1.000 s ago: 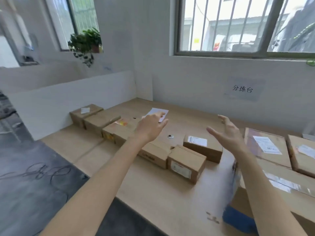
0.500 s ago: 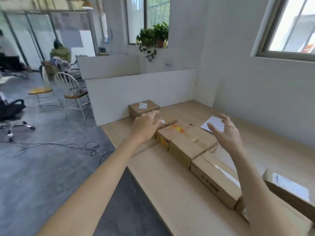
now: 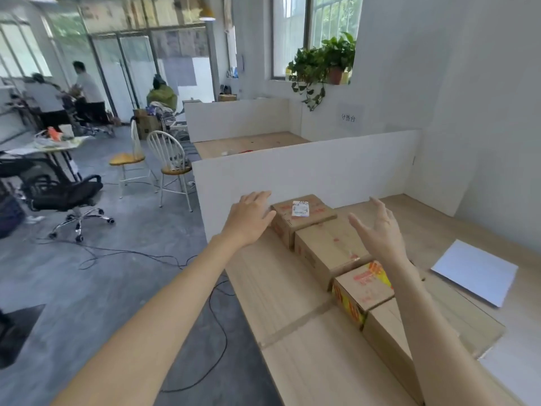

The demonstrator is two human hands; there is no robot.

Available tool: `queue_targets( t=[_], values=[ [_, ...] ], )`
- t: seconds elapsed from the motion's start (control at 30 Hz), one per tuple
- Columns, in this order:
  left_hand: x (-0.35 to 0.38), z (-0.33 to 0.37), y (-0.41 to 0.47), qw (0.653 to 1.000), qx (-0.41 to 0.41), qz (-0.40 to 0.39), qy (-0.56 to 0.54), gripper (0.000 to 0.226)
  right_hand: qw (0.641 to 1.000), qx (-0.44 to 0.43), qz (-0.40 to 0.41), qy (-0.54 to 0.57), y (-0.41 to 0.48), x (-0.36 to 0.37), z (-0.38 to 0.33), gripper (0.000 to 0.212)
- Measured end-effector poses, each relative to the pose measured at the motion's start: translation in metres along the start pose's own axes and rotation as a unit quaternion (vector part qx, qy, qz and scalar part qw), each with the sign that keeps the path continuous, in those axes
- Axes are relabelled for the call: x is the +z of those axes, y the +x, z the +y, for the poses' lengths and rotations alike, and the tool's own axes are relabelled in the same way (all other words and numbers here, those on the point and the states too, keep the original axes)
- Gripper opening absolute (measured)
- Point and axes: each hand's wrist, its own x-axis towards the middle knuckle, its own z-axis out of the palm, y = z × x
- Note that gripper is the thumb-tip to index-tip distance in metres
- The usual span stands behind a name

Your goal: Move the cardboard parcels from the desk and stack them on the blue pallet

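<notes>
Now at the labelled end parcel (image 3: 301, 218).
Left hand (image 3: 248, 222), right hand (image 3: 380, 232): advanced along row (image 3: 330, 247), fingers spread, holding nothing.

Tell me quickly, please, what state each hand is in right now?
Left hand: open, holding nothing, beside the labelled box.
Right hand: open, fingers spread, holding nothing.

Matt brown cardboard parcels (image 3: 304, 213) lie on a smooth pale-wood desk (image 3: 281, 288).

Row of brown cardboard parcels (image 3: 330, 247) on light wooden desk (image 3: 281, 288); flat white paper sheet (image 3: 474, 272) at their 3 o'clock, white partition panel (image 3: 307, 171) at 12.
</notes>
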Motion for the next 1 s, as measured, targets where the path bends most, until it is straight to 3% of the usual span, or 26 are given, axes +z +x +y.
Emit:
queue_targets(
  t=[0.2, 0.63, 1.0],
  values=[
    [0.035, -0.052, 0.093, 1.000, 0.003, -0.030, 0.002, 0.053, 0.998, -0.016, -0.009, -0.061, 0.070, 0.068, -0.001, 0.069],
    [0.158, -0.162, 0.321, 0.978, 0.045, -0.201, -0.033, 0.063, 0.972, 0.146, -0.042, -0.181, 0.209, 0.248, 0.011, 0.085],
    [0.275, -0.218, 0.395, 0.928, 0.084, -0.363, -0.004, 0.103, 0.934, 0.221, -0.142, -0.242, 0.248, 0.356, 0.045, 0.109]
  ],
)
